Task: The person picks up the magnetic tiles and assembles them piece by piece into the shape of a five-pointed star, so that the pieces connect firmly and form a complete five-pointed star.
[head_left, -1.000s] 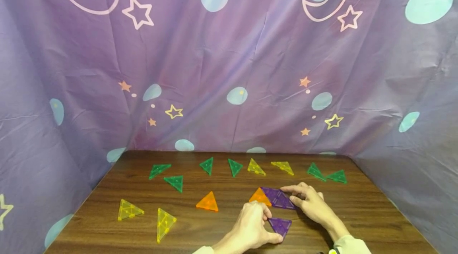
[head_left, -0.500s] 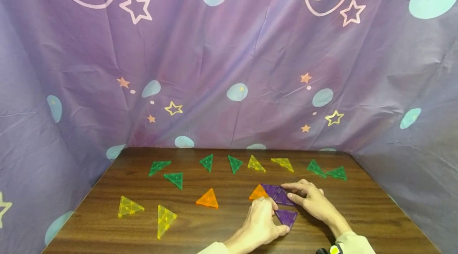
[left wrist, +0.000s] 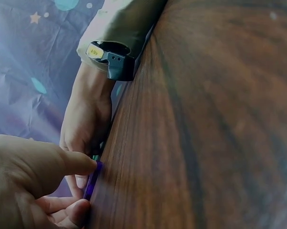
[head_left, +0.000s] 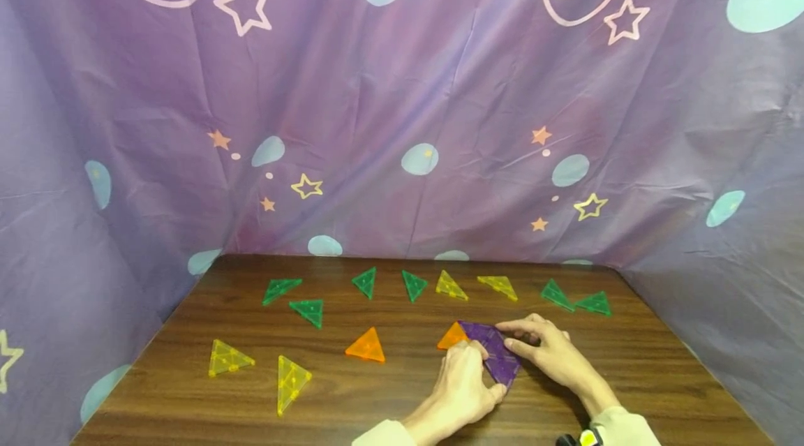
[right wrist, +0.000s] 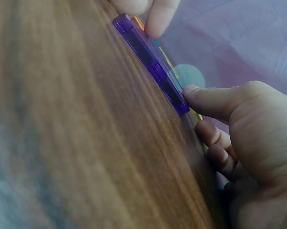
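On the wooden table, translucent purple triangle tiles (head_left: 500,360) lie flat, edge to edge, in one block in the head view. My left hand (head_left: 461,377) pinches the nearest purple tile between thumb and fingers; the left wrist view shows that purple tile (left wrist: 92,185) edge-on. At the block's right side, my right hand (head_left: 548,355) holds another purple tile with thumb and index finger. Its thumb (right wrist: 208,101) presses on the end of the purple edge (right wrist: 155,69) in the right wrist view. An orange triangle tile (head_left: 451,336) adjoins the block's left, partly behind my left hand.
A second orange tile (head_left: 367,346) lies to the left. Two yellow tiles, one (head_left: 292,384) nearer the middle, lie at the front left. Several green tiles, such as a green tile (head_left: 414,285), and two yellow ones line the back. A patterned purple cloth (head_left: 402,83) surrounds the table.
My left hand has slid its purple tile rightward and away from me until it meets the other purple tiles. My right hand has stayed nearly still.
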A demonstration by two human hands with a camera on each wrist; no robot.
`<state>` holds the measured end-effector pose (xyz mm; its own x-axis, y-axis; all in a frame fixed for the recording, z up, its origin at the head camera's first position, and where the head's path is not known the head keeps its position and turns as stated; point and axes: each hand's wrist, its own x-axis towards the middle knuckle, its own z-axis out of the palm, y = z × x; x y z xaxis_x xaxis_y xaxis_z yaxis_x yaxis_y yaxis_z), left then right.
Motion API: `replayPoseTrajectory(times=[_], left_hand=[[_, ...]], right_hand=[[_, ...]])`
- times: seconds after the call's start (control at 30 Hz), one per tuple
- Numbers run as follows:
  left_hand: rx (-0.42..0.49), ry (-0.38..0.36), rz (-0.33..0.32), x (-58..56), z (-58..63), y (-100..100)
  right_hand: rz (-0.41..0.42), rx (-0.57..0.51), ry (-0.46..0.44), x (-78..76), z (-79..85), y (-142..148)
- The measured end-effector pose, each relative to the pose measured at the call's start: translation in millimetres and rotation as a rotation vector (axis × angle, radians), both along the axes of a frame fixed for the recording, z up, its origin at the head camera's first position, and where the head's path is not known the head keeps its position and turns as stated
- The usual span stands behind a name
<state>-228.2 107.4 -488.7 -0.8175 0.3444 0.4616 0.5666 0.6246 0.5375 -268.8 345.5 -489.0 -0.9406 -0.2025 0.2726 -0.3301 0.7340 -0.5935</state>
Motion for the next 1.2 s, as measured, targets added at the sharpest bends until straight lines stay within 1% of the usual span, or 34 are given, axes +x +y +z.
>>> replayPoseTrajectory(times=[0.07,0.13,0.17,0.2,0.3,0.43,0.6,0.73,0.8,0.97,1.1,1.2], left_hand=[[-0.016,0.002,0.005,1.9,3.4,-0.2],[-0.024,-0.020,0.005,3.4,6.2,-1.2],[-0.021,-0.038,0.000,4.3,7.7,-2.3],[-0.013,-0.073,-0.007,5.5,10.9,-3.8],[0.013,-0.116,-0.030,6.5,16.5,-9.7],[0.067,-0.122,-0.062,5.9,20.8,-19.6],[0.095,-0.099,-0.063,2.7,23.9,-33.2],[0.083,-0.094,-0.046,0.4,27.1,-49.5],[0.084,-0.093,-0.033,-2.7,28.6,-59.9],[0.098,-0.096,0.011,-12.4,31.3,-87.3],[0.114,-0.133,0.035,-19.1,31.9,-110.9],[0.104,-0.155,0.055,-24.4,32.2,-127.4]], right_hand=[[0.007,-0.007,-0.009,0.0,0.4,-0.5],[0.008,-0.015,-0.023,-0.2,0.3,-0.9],[0.004,-0.017,-0.024,0.0,0.3,-1.3],[0.002,-0.016,-0.026,0.0,0.0,-1.5],[0.001,-0.005,-0.021,-0.7,-0.3,-1.9],[-0.002,0.002,-0.007,-0.6,-0.1,-1.7],[-0.020,-0.002,-0.019,0.2,0.6,0.3],[-0.025,0.004,-0.040,1.5,1.0,1.1],[-0.028,0.001,-0.055,1.4,1.5,0.9],[-0.030,-0.008,-0.055,-0.5,0.1,2.2],[-0.034,-0.004,-0.055,-0.6,-1.4,1.3],[-0.034,-0.004,-0.044,0.2,-1.5,-0.5]])
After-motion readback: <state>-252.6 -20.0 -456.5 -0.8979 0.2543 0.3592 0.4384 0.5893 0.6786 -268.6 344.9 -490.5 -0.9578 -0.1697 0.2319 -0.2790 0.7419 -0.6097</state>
